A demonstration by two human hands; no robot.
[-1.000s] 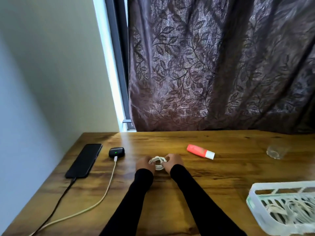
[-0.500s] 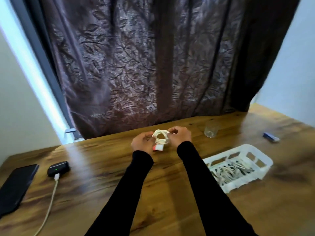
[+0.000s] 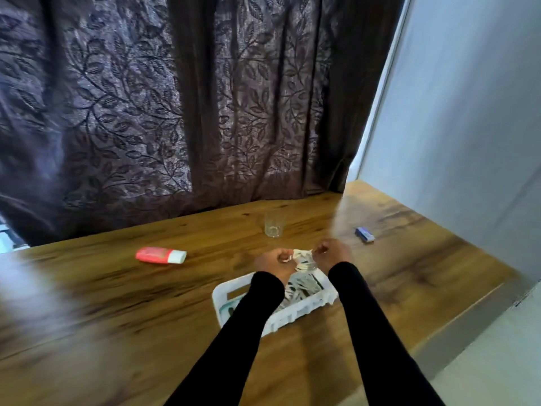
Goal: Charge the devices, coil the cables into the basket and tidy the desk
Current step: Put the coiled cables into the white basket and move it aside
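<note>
STEP: stowing coiled cable, by my read | HANDS: left hand and right hand curled, pinching white cable coil between them, above far end of basket | AXIS: coil spans left-right; ends unclear | NEXT: lower, release among cables inside | TABLETOP: red tube, glass remain

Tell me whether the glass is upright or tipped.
Upright: the glass stands on its base on the desk, open mouth up, beyond both hands.
</note>
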